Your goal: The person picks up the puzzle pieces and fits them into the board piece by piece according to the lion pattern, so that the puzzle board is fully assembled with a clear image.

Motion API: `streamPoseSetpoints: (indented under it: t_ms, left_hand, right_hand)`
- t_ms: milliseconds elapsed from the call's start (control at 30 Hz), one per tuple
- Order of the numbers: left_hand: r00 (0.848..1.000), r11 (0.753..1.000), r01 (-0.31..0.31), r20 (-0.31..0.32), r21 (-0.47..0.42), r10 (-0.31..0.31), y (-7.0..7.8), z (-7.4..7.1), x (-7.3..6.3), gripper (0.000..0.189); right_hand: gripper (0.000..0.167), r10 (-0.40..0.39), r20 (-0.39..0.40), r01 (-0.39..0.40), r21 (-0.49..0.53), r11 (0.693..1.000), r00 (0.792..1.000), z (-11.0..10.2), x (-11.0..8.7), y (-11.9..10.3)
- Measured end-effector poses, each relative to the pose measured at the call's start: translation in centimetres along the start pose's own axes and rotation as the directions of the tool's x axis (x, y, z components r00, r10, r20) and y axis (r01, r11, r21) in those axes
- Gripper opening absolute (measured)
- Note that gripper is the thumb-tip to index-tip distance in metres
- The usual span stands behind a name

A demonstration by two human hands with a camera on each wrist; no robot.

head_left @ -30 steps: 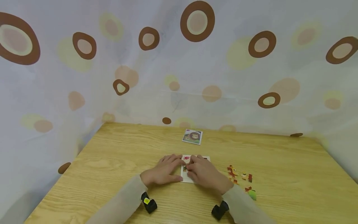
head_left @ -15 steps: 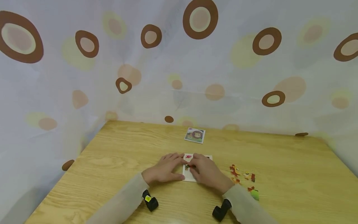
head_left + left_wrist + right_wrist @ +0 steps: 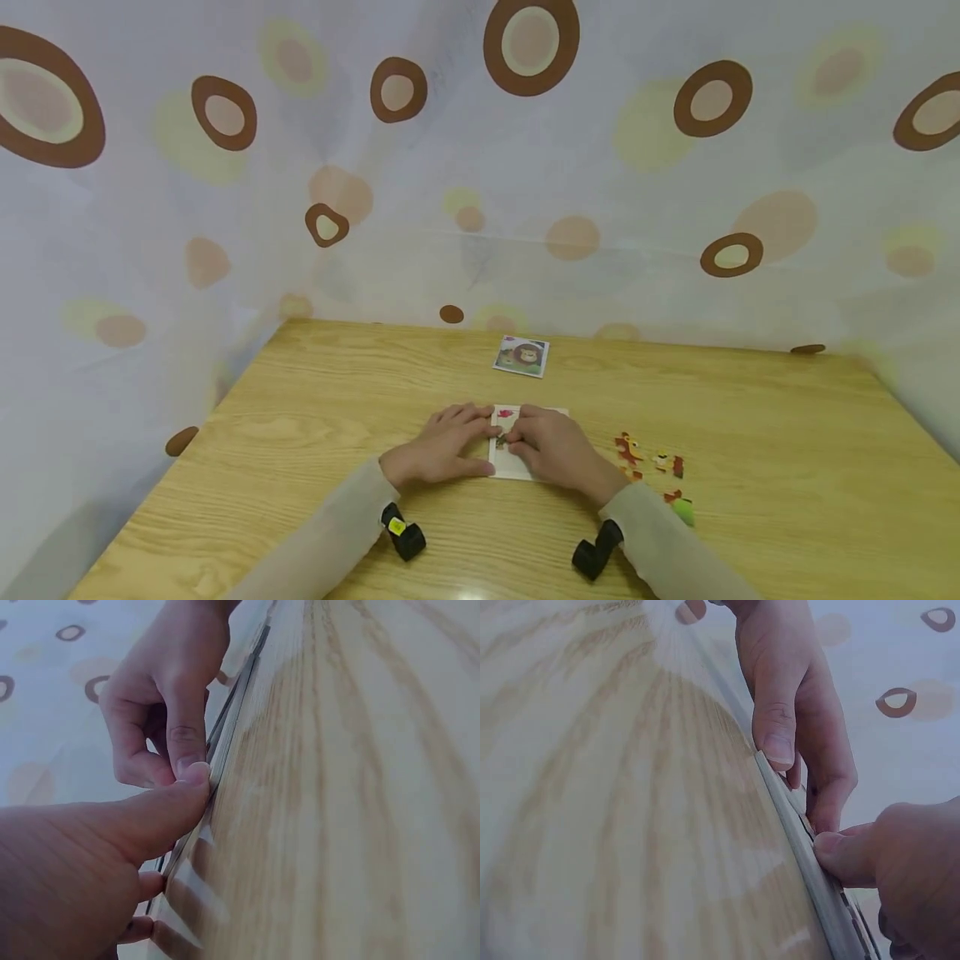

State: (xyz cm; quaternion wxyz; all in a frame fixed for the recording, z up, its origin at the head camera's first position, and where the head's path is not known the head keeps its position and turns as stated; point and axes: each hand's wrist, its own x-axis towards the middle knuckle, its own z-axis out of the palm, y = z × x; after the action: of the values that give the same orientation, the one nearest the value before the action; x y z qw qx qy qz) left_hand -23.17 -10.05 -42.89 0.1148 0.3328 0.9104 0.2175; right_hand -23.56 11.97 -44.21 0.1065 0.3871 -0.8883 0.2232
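Observation:
A small white puzzle board (image 3: 513, 468) lies on the wooden table in front of me, with a pink-red shape at its upper left. My left hand (image 3: 446, 446) rests along the board's left edge, fingers mostly straight and thumb at the lower corner. With curled fingers, my right hand (image 3: 558, 450) pinches a small puzzle piece (image 3: 501, 439) over the board's left part and covers much of its right side. From the right wrist, the board (image 3: 791, 825) appears edge-on, with the right thumb (image 3: 847, 855) close to the left fingertips. The piece is mostly hidden by fingers.
Several loose puzzle pieces (image 3: 628, 447) lie right of the board, some partly behind the right forearm. A square lion picture card (image 3: 521, 357) lies farther back. Behind the table (image 3: 337, 392) hangs a patterned curtain (image 3: 420, 275). Both wrists carry black cameras (image 3: 408, 540).
The right fingers have shifted slightly on the board and its thumb has drawn nearer the index finger. The left hand stays at the board's edge. The head view has tilted slightly.

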Motion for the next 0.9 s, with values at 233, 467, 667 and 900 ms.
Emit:
streamPoseSetpoints:
  t_ms: [233,467,667,900]
  left_hand:
    - [1.0,1.0,-0.008,0.014,0.018,0.007,-0.1,0.3,0.1,0.064]
    - [1.0,1.0,-0.013,-0.008,0.003,0.013,0.2,0.0,0.0,0.052]
    - [1.0,0.999,-0.007,0.011,0.05,0.007,0.5,0.0,0.0,0.053]
    - [1.0,0.997,0.001,0.024,0.078,-0.003,0.5,-0.3,0.3,0.053]
  right_hand:
    - [0.004,0.018,0.028,-0.016,-0.071,0.997,0.999,-0.3,-0.3,-0.7]
    - [0.005,0.008,0.001,-0.008,-0.113,0.994,1.0,-0.5,0.0,-1.3]
    - [0.005,-0.016,-0.011,0.015,-0.126,0.992,1.0,-0.4,-0.7,-1.7]
    - [0.01,-0.01,-0.007,0.009,-0.144,0.99,1.0,-0.6,-1.4,-1.9]
